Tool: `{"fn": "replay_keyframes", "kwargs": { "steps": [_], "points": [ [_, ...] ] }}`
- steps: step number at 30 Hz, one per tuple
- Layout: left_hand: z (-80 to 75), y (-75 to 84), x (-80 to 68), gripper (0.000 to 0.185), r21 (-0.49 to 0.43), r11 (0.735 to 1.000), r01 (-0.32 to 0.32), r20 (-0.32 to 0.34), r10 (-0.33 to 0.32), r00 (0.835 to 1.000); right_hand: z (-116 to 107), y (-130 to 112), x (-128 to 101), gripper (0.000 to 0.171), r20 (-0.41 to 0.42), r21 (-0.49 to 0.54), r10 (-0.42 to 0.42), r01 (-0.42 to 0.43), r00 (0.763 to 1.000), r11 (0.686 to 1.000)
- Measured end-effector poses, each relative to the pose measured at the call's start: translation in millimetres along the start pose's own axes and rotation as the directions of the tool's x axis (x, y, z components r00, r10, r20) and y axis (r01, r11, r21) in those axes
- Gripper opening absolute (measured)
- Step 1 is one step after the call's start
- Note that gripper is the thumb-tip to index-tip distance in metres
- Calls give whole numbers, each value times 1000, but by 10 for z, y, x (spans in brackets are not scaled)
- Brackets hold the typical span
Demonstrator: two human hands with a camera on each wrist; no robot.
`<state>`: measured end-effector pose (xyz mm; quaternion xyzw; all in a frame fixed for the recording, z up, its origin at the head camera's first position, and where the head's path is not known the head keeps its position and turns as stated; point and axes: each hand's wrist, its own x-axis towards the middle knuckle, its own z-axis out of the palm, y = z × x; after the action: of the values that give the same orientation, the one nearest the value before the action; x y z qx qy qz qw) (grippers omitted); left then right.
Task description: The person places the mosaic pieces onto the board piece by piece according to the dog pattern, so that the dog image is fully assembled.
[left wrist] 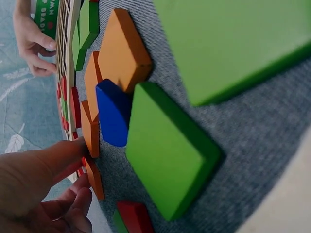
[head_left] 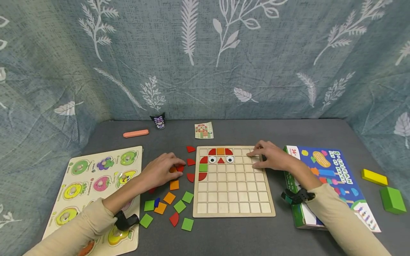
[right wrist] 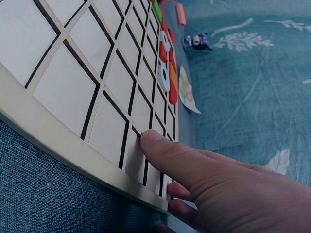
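My left hand (head_left: 164,168) is beside the loose tiles left of the wooden grid board (head_left: 234,214). Its thumb and fingertips pinch a red quarter-round tile (head_left: 180,168), close over orange tiles (left wrist: 90,131); the fingers partly hide it. The board carries a partial pattern at its upper left: red tiles (head_left: 203,176), an orange square (head_left: 220,151), a green square (head_left: 203,167) and two round eye tiles (head_left: 230,159). At the board's upper right edge rests my right hand (head_left: 270,155), thumb (right wrist: 158,143) extended onto the grid, holding nothing.
Green squares (head_left: 187,224), a blue tile (head_left: 157,202) and red tiles (head_left: 174,219) lie near the board. A fruit puzzle (head_left: 137,199) is at left, a boxed game (head_left: 333,177) and two blocks (head_left: 392,200) at right. Behind stand a pattern card (head_left: 204,130), a figurine (head_left: 158,122) and a pink stick (head_left: 136,133).
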<state>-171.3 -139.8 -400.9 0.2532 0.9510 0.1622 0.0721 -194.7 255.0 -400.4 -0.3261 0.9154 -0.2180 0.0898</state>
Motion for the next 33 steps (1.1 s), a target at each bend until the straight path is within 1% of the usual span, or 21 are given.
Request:
{"fn": "replay_keyframes", "kwargs": {
  "steps": [4, 12, 15, 18, 23, 27, 30, 33],
  "points": [
    [-4, 14, 11, 31, 8, 1000, -6, -3, 6, 1000, 0, -3, 0, 42, 19, -10, 34, -34, 999, 999],
    [-29, 41, 33, 34, 16, 999, -28, 3, 28, 1000, 11, 28, -9, 42, 19, -13, 41, -40, 999, 999],
    [-41, 57, 49, 34, 3, 999, -46, 3, 46, 999, 20, 50, -11, 42, 20, -14, 44, -43, 999, 999],
    [-58, 106, 78, 32, -25, 998, -65, 7, 65, 998, 19, 59, -10, 42, 20, -18, 49, -48, 999, 999],
    [-78, 263, 167, 30, -72, 993, -96, 15, 98, 995, 6, 60, 3, 43, 21, -20, 59, -58, 998, 998],
    [-54, 434, 289, 28, -108, 984, -142, 21, 145, 989, -2, 52, 7, 43, 21, -17, 69, -69, 997, 997],
    [0, 596, 398, 26, -97, 979, -178, 17, 180, 984, 0, 46, 11, 43, 21, -19, 62, -62, 998, 998],
    [71, 788, 501, 23, -41, 974, -223, 8, 223, 975, 8, 41, 16, 43, 25, -16, 57, -56, 998, 998]
  ]
}}
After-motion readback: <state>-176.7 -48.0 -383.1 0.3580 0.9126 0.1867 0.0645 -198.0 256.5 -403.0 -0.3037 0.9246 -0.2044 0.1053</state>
